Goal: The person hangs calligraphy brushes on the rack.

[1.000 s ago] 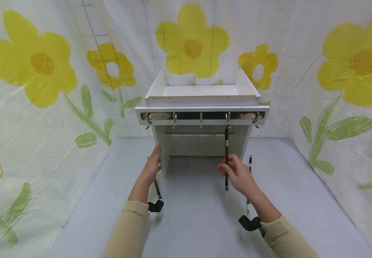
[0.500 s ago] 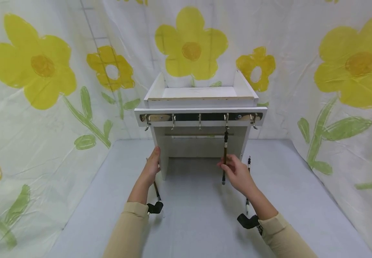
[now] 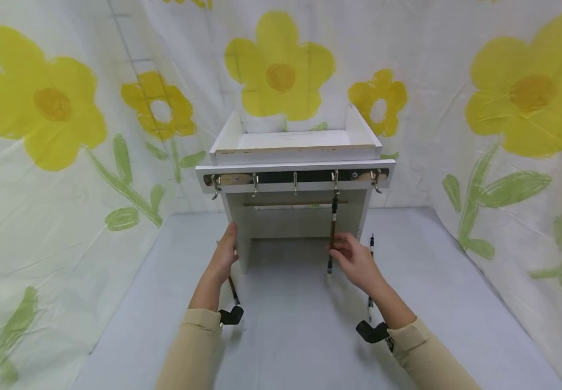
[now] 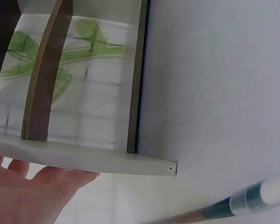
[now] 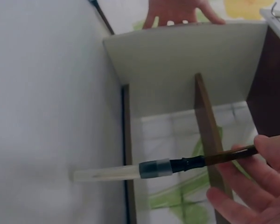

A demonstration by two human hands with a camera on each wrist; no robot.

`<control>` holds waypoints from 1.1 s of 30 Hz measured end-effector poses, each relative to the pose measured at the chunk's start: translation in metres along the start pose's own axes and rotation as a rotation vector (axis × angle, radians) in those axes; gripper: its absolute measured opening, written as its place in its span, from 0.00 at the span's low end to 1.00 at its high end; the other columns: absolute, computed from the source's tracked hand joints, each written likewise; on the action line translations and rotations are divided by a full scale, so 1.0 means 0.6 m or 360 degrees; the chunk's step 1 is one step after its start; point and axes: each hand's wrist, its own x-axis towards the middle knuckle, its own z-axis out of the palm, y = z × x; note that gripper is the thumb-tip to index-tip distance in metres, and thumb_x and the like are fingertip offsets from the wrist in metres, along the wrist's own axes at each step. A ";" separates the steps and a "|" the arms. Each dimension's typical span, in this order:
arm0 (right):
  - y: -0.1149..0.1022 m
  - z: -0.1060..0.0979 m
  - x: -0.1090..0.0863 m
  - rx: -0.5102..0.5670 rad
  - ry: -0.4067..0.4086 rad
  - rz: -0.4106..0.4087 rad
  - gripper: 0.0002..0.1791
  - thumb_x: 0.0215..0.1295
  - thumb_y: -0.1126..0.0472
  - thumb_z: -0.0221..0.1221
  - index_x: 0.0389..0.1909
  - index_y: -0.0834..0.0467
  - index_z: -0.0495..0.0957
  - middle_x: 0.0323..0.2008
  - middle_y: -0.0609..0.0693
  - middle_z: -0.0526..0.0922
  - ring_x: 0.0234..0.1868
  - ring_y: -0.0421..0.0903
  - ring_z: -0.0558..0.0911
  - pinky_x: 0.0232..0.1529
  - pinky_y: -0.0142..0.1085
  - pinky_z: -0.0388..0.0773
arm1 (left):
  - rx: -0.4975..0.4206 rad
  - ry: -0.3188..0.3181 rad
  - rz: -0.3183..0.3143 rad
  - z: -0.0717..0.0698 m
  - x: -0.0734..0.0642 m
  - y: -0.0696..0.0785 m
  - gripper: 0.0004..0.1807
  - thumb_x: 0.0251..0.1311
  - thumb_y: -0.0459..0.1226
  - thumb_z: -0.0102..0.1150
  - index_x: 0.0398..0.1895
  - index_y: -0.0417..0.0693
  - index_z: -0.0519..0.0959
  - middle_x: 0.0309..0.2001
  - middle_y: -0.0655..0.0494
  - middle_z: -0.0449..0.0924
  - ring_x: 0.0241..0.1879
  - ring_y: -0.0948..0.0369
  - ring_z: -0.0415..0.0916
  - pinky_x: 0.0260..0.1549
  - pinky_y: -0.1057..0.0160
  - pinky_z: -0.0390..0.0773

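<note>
A brown-handled calligraphy brush hangs nearly upright below the second hook from the right on a white shelf unit. Its top meets the hook; whether the loop is over it is too small to tell. My right hand pinches the handle between thumb and fingers. In the right wrist view, a clear cap covers the brush's lower end. My left hand rests against the outside of the unit's left side panel, its fingers extended along it in the right wrist view.
One more brush lies on the table to the right, partly behind my right forearm. Another brush lies to the left, partly hidden by my left hand. Several hooks line the front rail. A flowered curtain surrounds the white table.
The held brush's lower end has risen in view and swung slightly left, while its top stays at the hook. The head view has shifted a little. My left hand keeps its place on the panel.
</note>
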 end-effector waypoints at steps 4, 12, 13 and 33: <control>0.004 -0.001 0.000 0.0006 0.0006 0.0029 0.19 0.73 0.65 0.60 0.61 0.62 0.70 0.51 0.59 0.86 0.54 0.56 0.85 0.54 0.47 0.83 | 0.0003 -0.0006 -0.0020 -0.003 0.003 -0.003 0.50 0.67 0.74 0.23 0.83 0.57 0.34 0.83 0.50 0.31 0.80 0.40 0.39 0.73 0.36 0.54; 0.016 -0.004 -0.004 -0.0025 0.0020 0.0062 0.20 0.71 0.65 0.61 0.62 0.60 0.71 0.51 0.59 0.86 0.53 0.56 0.86 0.53 0.46 0.84 | -0.0011 -0.0014 -0.0038 -0.002 0.002 -0.003 0.50 0.68 0.73 0.22 0.83 0.56 0.34 0.83 0.49 0.31 0.80 0.40 0.38 0.73 0.36 0.54; 0.017 -0.005 -0.005 -0.0025 0.0025 0.0054 0.20 0.71 0.65 0.62 0.62 0.60 0.71 0.51 0.59 0.86 0.53 0.56 0.86 0.53 0.46 0.84 | -0.0010 -0.0010 -0.0038 -0.002 0.002 -0.003 0.50 0.67 0.73 0.22 0.83 0.56 0.35 0.83 0.49 0.32 0.80 0.41 0.39 0.74 0.37 0.54; 0.060 -0.044 -0.034 0.0025 0.0146 0.0344 0.24 0.69 0.63 0.65 0.62 0.62 0.70 0.50 0.63 0.85 0.48 0.57 0.87 0.38 0.37 0.88 | 0.0006 -0.0012 0.0015 0.001 0.001 0.001 0.49 0.68 0.73 0.21 0.83 0.56 0.35 0.83 0.46 0.33 0.79 0.39 0.40 0.72 0.35 0.55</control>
